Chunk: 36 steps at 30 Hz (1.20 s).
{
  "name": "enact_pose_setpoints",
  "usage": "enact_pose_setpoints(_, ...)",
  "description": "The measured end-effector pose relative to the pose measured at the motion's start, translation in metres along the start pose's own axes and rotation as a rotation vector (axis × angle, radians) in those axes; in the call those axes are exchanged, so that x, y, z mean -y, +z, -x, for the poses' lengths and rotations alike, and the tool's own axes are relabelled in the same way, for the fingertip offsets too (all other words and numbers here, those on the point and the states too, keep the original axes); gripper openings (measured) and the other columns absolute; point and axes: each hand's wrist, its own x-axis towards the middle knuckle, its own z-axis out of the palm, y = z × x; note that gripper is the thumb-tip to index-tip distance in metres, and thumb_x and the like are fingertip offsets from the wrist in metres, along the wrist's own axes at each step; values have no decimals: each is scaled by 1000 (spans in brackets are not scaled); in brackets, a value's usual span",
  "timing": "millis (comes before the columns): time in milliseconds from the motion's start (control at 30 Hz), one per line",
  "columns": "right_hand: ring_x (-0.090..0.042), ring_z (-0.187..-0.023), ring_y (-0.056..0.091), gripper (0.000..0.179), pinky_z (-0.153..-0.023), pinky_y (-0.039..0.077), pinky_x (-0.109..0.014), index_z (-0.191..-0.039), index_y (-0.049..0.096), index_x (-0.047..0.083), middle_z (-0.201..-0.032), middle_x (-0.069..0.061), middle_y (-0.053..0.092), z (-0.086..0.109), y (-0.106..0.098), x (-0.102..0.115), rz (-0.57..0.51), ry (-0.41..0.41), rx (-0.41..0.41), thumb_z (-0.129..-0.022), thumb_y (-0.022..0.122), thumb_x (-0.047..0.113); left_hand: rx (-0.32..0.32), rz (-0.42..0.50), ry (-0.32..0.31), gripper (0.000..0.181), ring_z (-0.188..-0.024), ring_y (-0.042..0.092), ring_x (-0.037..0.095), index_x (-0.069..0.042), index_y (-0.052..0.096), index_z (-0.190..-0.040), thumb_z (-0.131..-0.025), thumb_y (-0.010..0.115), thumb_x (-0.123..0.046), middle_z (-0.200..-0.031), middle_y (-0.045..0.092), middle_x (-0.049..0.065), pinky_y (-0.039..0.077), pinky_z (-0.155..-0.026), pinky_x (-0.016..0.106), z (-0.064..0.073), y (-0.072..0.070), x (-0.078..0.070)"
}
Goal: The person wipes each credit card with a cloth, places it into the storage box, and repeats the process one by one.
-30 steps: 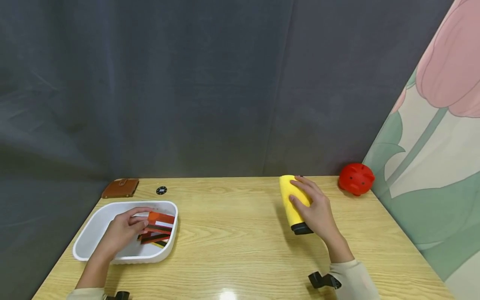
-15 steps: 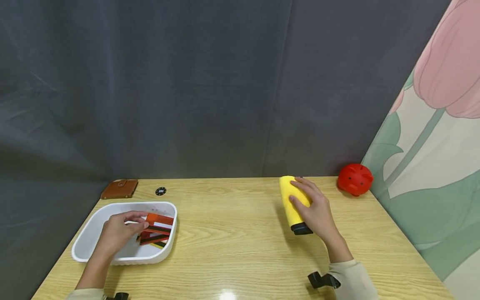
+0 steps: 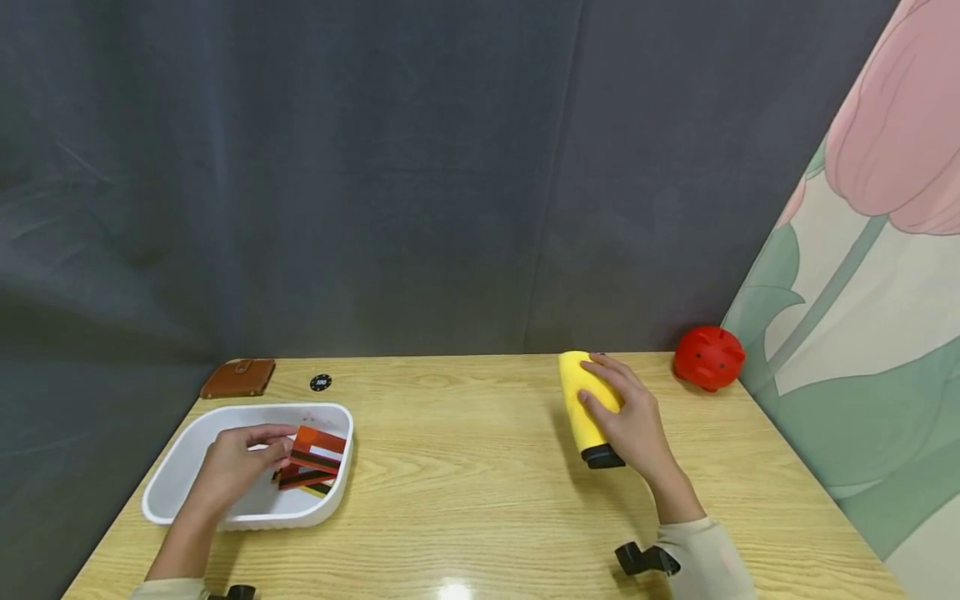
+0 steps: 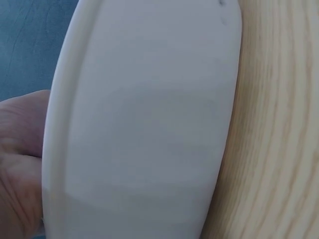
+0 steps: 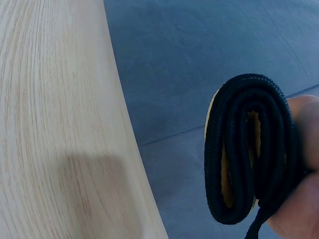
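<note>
Inside the left part of the table, my left hand (image 3: 234,468) reaches into a white plastic basin (image 3: 156,493). Thumb and fingers pinch the left edge of an orange-red bank card (image 3: 321,442) with a black stripe. More striped cards (image 3: 303,477) lie partly beneath it. The basin's outer wall (image 4: 139,124) hides most of that hand in the left wrist view. My right hand (image 3: 633,421) grips a rolled yellow towel (image 3: 581,404), tilted and held above the table. Its rolled black-trimmed end (image 5: 239,149) faces the right wrist camera.
A brown wallet (image 3: 238,378) and a black poker chip marked 100 (image 3: 321,382) lie behind the basin. A red piggy bank (image 3: 708,360) stands at the back right. A dark curtain (image 3: 420,183) rises along the wooden table's (image 3: 457,483) far edge.
My left hand's fingers have drawn back slightly to the left, and the orange-red card has turned a little. The right hand and the towel have stayed almost still.
</note>
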Motion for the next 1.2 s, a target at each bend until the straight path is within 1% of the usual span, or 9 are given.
enact_pose_setpoints(133,-40,-138,54,40,-101,29,4,-131,70,7,-145,-15,61,0,-1,-1,10,6,-1,-91,77,4,-36,-81,25,30,-74,73,1,0,75,-120,-94,73,-14,-96,80,7,54,-67,16,1,0,0)
enact_pose_setpoints(233,-41,-138,53,40,-100,29,4,-131,70,7,-146,-16,60,1,-1,-2,14,12,4,-92,76,5,-85,-169,76,24,-72,68,-2,-5,79,-113,-91,75,-13,-91,79,5,50,-65,17,2,0,0)
enact_pose_setpoints(333,-41,-139,53,39,-100,29,4,-131,70,8,-146,-17,60,2,-2,-6,14,28,8,-92,76,6,-119,-204,126,20,-72,64,-6,-7,81,-109,-90,77,-11,-90,79,6,50,-65,16,2,1,1)
enact_pose_setpoints(467,-41,-138,53,39,-100,28,3,-130,70,8,-145,-17,61,5,-4,-16,23,47,11,-92,76,6,-119,-166,159,20,-75,63,-8,-5,80,-110,-91,77,-9,-93,80,9,52,-68,13,1,-1,3)
enact_pose_setpoints(633,-38,-137,54,39,-100,30,0,-132,70,10,-144,-15,61,13,-10,-31,43,102,45,-93,76,10,-45,22,151,30,-84,70,-5,3,73,-121,-95,75,-11,-98,80,4,57,-75,11,-3,-6,1)
enact_pose_setpoints(733,-38,-139,51,40,-107,37,-13,-134,68,11,-147,-15,59,20,-15,-38,61,156,86,-95,75,15,19,160,160,38,-91,73,-3,8,68,-127,-96,75,-13,-99,80,-4,58,-80,12,-4,-6,-5)
enact_pose_setpoints(833,-40,-141,49,42,-111,42,-36,-136,66,10,-149,-17,57,26,-17,-45,77,186,133,-96,74,16,60,233,196,42,-94,73,-2,10,65,-128,-96,75,-15,-101,79,-10,59,-83,13,-5,-4,-13)
enact_pose_setpoints(1000,-46,-140,48,46,-111,43,-63,-139,62,4,-151,-23,52,35,-11,-54,93,164,246,-95,73,11,82,222,237,41,-96,73,-1,8,66,-128,-96,74,-17,-104,78,-10,59,-84,14,-6,2,-29)
enact_pose_setpoints(1200,-55,-141,43,50,-110,40,-73,-145,54,-1,-155,-30,42,42,-6,-59,116,121,382,-99,69,12,148,141,243,40,-102,74,5,-1,69,-128,-99,71,-28,-119,76,11,59,-88,16,-5,2,-52)
